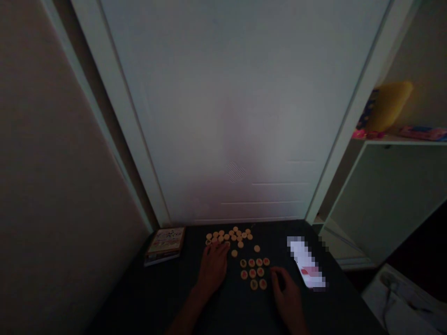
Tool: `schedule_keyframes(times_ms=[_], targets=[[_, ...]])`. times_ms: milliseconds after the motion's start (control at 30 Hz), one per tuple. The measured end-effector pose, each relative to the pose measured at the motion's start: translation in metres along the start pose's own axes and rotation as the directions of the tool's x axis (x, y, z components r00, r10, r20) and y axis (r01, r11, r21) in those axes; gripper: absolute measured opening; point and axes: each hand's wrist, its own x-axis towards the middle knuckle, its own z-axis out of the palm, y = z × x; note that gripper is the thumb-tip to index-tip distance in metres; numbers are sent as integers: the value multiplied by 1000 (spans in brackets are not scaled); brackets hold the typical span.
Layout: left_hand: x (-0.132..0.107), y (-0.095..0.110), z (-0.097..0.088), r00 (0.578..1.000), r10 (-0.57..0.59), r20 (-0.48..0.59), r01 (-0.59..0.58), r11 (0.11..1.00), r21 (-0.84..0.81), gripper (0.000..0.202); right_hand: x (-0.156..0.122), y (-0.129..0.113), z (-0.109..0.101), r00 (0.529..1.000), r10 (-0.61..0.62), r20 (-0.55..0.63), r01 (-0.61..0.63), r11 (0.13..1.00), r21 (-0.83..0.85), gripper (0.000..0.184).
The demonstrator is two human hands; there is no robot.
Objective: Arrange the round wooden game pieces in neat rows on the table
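Note:
Several round wooden game pieces lie on a dark table (pixel 146 298). A loose heap of blank-side pieces (pixel 230 235) sits at the far edge. A tidy group of pieces with red marks (pixel 254 272) lies nearer to me. My left hand (pixel 213 269) rests flat on the table, its fingertips touching the left end of the heap. My right hand (pixel 288 295) lies just right of the marked group, fingers curled down toward the table, and whether it holds a piece is hidden in the dim light.
A small box with a printed lid (pixel 165 243) sits at the table's far left. A blurred white object (pixel 307 263) lies to the right. A white door (pixel 230 116) stands behind the table. Shelves (pixel 394 139) with a yellow item (pixel 387 104) are at right.

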Motion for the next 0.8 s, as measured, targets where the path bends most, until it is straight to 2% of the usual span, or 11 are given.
schedule_keyframes(times_ms=[200, 500, 633, 800], targets=[[-10, 1, -9, 998, 46, 38, -44, 998, -34, 46, 0, -1, 0, 1000, 12, -2, -12, 1000, -9, 38], [-37, 2, -25, 991, 106, 86, -98, 991, -90, 26, -1, -1, 0, 1000, -18, 5, 18, 1000, -23, 41], [-52, 3, -27, 996, 41, 83, -30, 991, -127, 25, -2, -2, 0, 998, -64, -25, 63, 997, -48, 41], [-55, 6, -28, 995, -5, 102, 22, 986, -165, 25, -11, -16, 0, 983, -181, -5, 181, 982, -55, 37]])
